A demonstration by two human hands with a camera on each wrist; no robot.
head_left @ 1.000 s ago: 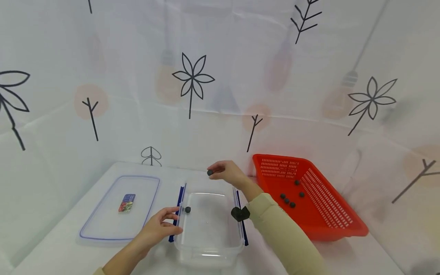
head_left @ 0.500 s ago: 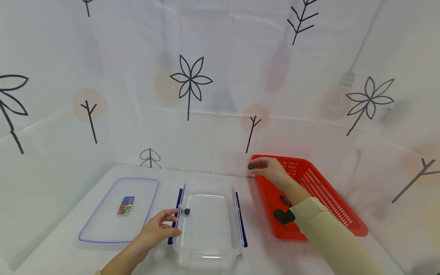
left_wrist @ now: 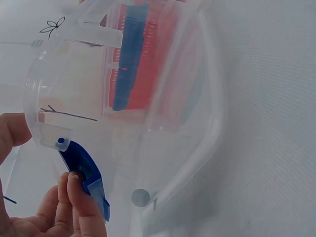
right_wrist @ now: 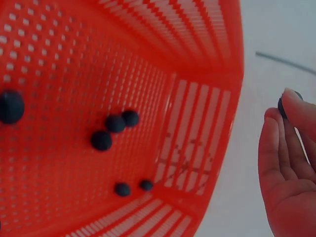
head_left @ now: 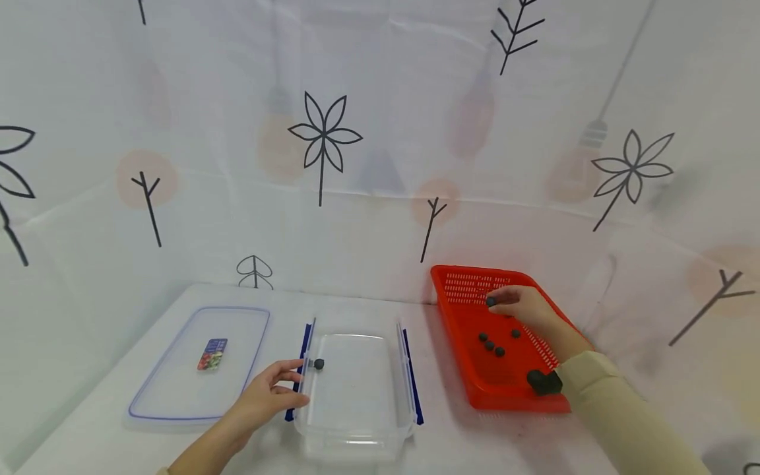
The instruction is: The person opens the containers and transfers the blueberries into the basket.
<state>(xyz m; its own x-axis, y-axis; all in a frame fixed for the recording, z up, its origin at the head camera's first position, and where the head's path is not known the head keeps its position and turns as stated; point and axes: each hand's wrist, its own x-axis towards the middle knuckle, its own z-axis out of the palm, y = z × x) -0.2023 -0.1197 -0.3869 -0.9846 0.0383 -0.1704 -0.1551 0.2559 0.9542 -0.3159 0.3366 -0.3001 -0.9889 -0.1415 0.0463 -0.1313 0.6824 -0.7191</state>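
Note:
In the head view, my right hand (head_left: 525,309) pinches a small dark ball (head_left: 491,301) between thumb and fingertips, over the far part of the red basket (head_left: 475,389). The same ball (right_wrist: 281,106) shows partly behind the thumb in the right wrist view. My left hand (head_left: 267,396) rests at the left side of a clear plastic box (head_left: 356,439), fingers loosely bent. In the left wrist view its fingertips touch the hanging blue latch (left_wrist: 84,163) and the thumb is by the rim. Another dark ball (head_left: 318,364) sits inside the box, against its left wall.
Several dark balls (head_left: 489,345) lie on the basket's perforated floor. A clear lid with a blue border (head_left: 196,417) and a coloured label lies flat to the left of the box. A patterned cloth wall (head_left: 380,237) closes off the back of the white table.
My right hand has carried its ball rightward, from over the box's far end to over the red basket. The left hand stays at the box's left side. The view has shifted slightly.

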